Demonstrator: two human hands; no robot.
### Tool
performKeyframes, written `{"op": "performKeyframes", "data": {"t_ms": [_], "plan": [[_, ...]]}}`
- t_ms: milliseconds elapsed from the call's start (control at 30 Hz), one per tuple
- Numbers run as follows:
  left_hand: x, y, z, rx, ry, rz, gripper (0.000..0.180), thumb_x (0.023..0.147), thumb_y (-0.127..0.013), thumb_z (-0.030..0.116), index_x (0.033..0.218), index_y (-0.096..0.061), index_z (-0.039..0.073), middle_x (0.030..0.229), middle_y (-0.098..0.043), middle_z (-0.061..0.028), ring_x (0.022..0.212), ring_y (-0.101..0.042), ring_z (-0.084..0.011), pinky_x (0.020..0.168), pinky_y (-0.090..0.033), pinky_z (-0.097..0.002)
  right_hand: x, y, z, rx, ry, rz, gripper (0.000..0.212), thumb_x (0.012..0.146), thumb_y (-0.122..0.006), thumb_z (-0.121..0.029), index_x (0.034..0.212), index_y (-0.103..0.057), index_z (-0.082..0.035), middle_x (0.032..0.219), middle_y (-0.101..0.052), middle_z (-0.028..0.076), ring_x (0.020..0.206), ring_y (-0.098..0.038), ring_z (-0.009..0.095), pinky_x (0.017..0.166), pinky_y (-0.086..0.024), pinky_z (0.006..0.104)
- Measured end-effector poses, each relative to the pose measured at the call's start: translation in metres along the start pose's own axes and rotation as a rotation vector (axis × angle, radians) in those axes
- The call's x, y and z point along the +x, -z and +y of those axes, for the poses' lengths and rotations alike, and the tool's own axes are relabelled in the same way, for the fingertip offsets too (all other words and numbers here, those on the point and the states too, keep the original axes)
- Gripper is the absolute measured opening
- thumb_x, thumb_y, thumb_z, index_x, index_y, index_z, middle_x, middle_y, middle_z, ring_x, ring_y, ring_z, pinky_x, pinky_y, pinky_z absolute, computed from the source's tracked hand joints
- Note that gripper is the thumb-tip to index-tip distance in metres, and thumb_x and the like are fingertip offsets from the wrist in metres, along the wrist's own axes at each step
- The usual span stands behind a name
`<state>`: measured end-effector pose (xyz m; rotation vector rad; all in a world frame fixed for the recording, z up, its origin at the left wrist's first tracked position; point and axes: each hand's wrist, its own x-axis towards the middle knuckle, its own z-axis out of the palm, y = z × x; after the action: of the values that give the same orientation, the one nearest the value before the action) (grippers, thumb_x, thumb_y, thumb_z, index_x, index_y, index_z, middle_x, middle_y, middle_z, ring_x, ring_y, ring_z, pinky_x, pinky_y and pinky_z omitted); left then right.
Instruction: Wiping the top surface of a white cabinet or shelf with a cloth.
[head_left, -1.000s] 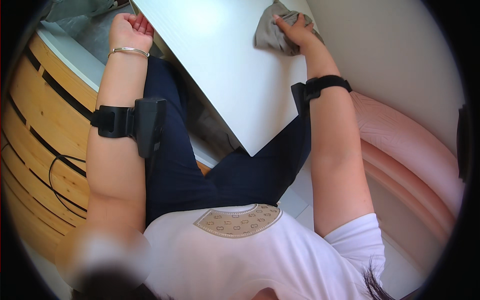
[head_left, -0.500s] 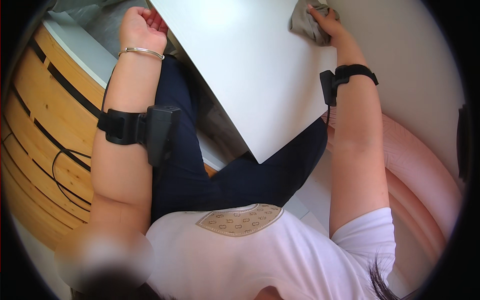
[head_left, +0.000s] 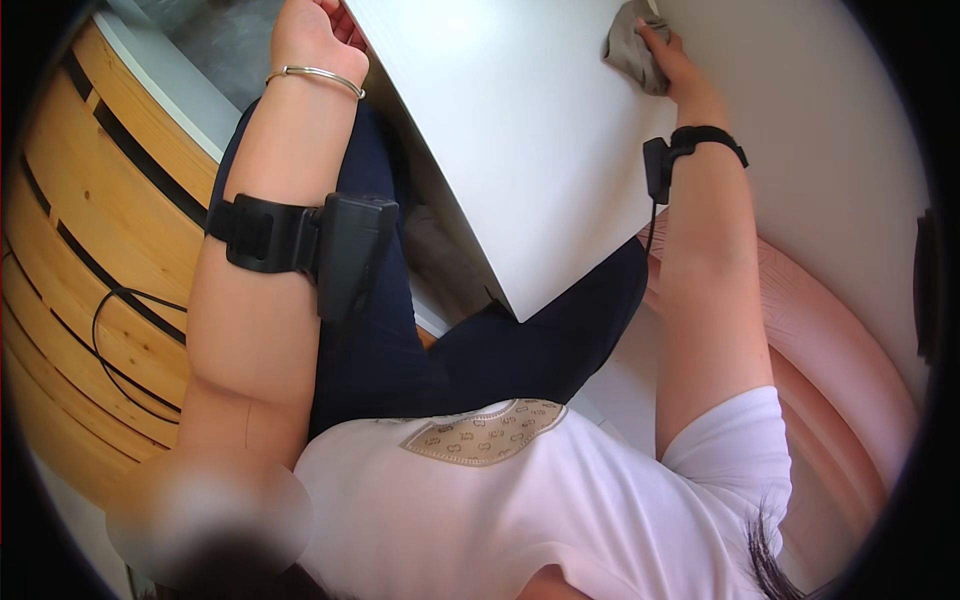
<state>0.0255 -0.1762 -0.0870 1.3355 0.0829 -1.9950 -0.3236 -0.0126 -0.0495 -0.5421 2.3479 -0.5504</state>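
Note:
My left hand (head_left: 322, 42), with a thin metal bracelet on its wrist, is at the upper left edge of a smooth white panel (head_left: 500, 150). Its fingers are curled in against that edge, and their tips are partly hidden or cut off by the top of the picture. On the far right part of the panel, my right hand (head_left: 680, 68) grips a crumpled grey-brown cloth (head_left: 632, 50). The cloth lies against the panel beside the pale wall, bunched under the fingers.
A slatted wooden seat (head_left: 110, 200) with a loose black cable (head_left: 110, 340) is at left. Pink padded furniture (head_left: 820, 290) curves along the right, below a pale wall (head_left: 820, 140). My dark-trousered legs (head_left: 480, 365) are under the panel's near corner. Black devices are strapped to both forearms.
My left hand has moved right and slightly farther away, and the panel's left edge has shifted right with it. My right hand has moved a little right with the cloth.

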Motion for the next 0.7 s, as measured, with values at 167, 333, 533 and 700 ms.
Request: {"op": "performKeyframes", "data": {"t_ms": [167,333,533,700], "plan": [[0.01,-0.004,0.0,0.001,0.041,-0.043,0.01,0.069,-0.043,0.011,0.061,-0.04,0.006,0.069,-0.048,-0.0049,0.067,-0.046,-0.017,0.071,-0.038,-0.0322,0.0,-0.014,0.007,-0.399,-0.064,0.362,0.095,0.059,-0.043,-0.07,0.13,-0.013,-0.014,0.132,-0.007,0.021,0.119,-0.011,0.041,0.094,-0.016,0.0505],[0.006,-0.009,0.002,-0.001,0.014,-0.017,0.009,0.071,-0.04,0.012,0.066,-0.04,0.005,0.071,-0.05,-0.0068,0.068,-0.047,-0.0183,0.069,-0.04,-0.0318,-0.059,-0.051,0.016,-0.515,0.044,0.321,0.089,0.064,-0.04,-0.068,0.129,-0.016,-0.012,0.132,-0.008,0.022,0.118,-0.011,0.044,0.096,-0.016,0.047],[-0.009,-0.016,0.005,-0.12,0.022,0.008,0.01,0.072,-0.038,0.012,0.067,-0.039,0.004,0.074,-0.052,-0.0102,0.073,-0.05,-0.0211,0.071,-0.041,-0.035,-0.177,-0.1,0.038,-0.611,0.109,0.214,0.083,0.068,-0.044,-0.061,0.129,-0.015,-0.013,0.131,-0.007,0.024,0.116,-0.014,0.047,0.095,-0.017,0.0465],[-0.008,-0.014,0.007,-0.203,0.091,0.038,0.01,0.073,-0.038,0.013,0.065,-0.038,0.005,0.078,-0.052,-0.0123,0.076,-0.051,-0.0222,0.072,-0.041,-0.036,-0.277,-0.135,0.044,-0.602,0.083,0.08,0.082,0.069,-0.051,-0.053,0.13,-0.01,-0.015,0.131,-0.002,0.024,0.116,-0.011,0.048,0.093,-0.017,0.0507]]}}
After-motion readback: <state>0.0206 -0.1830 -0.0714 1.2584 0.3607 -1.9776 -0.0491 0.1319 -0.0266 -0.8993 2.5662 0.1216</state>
